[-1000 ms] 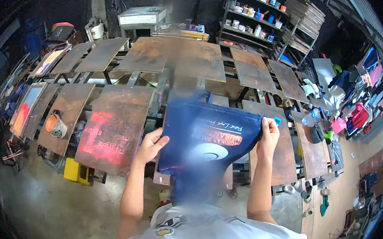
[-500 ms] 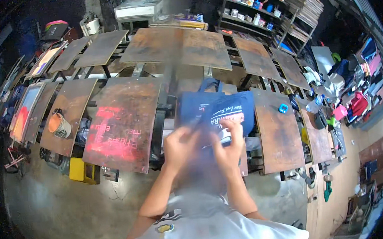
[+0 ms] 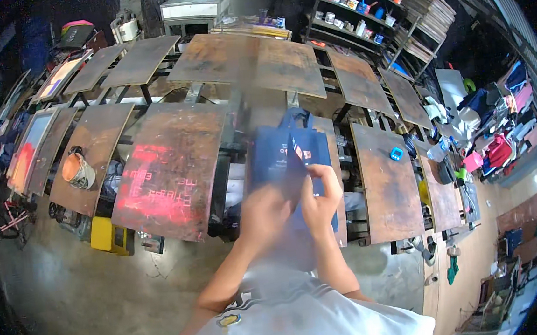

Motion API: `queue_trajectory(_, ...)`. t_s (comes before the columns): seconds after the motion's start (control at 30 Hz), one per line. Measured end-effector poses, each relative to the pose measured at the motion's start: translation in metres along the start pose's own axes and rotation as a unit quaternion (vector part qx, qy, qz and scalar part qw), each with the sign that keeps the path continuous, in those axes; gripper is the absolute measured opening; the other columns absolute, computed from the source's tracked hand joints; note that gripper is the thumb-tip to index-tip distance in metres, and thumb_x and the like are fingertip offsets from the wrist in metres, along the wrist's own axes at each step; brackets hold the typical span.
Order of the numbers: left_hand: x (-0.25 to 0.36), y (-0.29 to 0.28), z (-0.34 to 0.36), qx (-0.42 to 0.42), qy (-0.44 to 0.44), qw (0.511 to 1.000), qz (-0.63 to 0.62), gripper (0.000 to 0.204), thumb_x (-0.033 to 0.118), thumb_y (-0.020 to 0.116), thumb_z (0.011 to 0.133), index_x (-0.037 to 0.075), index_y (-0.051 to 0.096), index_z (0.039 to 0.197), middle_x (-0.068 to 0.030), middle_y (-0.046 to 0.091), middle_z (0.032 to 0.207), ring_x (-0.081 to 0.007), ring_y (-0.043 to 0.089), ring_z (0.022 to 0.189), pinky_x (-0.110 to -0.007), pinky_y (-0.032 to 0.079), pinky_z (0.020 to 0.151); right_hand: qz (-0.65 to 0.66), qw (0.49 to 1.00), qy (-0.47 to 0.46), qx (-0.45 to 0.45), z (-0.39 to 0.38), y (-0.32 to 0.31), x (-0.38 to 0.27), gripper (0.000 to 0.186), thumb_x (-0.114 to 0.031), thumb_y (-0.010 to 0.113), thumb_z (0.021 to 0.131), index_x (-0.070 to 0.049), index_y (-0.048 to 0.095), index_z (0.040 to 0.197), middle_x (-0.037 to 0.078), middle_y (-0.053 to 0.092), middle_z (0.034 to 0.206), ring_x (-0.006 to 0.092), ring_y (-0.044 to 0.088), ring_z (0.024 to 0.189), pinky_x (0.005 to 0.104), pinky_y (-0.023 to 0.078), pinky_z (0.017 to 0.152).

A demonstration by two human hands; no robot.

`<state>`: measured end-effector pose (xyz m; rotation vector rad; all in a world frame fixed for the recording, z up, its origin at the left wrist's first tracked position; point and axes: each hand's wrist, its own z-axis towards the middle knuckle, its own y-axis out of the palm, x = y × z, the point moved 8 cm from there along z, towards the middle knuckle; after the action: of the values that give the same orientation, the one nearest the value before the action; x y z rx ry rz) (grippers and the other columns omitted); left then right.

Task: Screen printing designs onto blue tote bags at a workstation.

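A dark blue tote bag with two handles and small pale print lies flat on the board in front of me. Above it, my right hand pinches a second dark blue bag, which is seen nearly edge-on, with white and reddish print along its side. My left hand is against the near left part of that held bag. Blur hides the left fingers, so their grip is unclear. A smudged band down the middle of the picture also veils part of both bags.
Paint-stained boards on metal frames stand in two rows, one with a pink-smeared board to my left. A bucket sits further left. On a right-hand board lies a small blue device. Shelves of paint pots stand at the back.
The held bag was spread wide with its print facing up; now it is turned nearly edge-on, uncovering more of the bag beneath. My left hand has moved slightly down and right.
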<state>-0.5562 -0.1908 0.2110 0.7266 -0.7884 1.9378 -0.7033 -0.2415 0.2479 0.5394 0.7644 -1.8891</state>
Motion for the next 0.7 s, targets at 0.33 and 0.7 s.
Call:
queue_trajectory(0.33, -0.009, -0.008, 0.024, 0.083, 0.040, 0.995, 0.032, 0.021, -0.006, 0.067, 0.083, -0.002, 0.070, 0.103, -0.0156, 0.071, 0.106, -0.0320, 0.068, 0.098, -0.038, 0.053, 0.088, -0.026, 0.992, -0.062, -0.106, -0.008, 0.033, -0.004, 0.012, -0.005, 0.068, 0.078, -0.003, 0.065, 0.090, 0.009, 0.062, 0.081, 0.0272, 0.061, 0.079, 0.0396, 0.044, 0.074)
queue_trajectory(0.7, -0.027, 0.021, 0.035, 0.008, -0.040, 0.999, 0.001, 0.012, 0.007, 0.069, 0.092, -0.003, 0.073, 0.097, -0.0173, 0.073, 0.087, -0.0273, 0.071, 0.077, -0.034, 0.055, 0.069, 0.033, 0.989, 0.026, -0.144, 0.000, 0.022, 0.034, 0.005, -0.004, 0.063, 0.086, 0.000, 0.062, 0.088, 0.013, 0.061, 0.085, 0.0272, 0.060, 0.079, 0.0349, 0.045, 0.074)
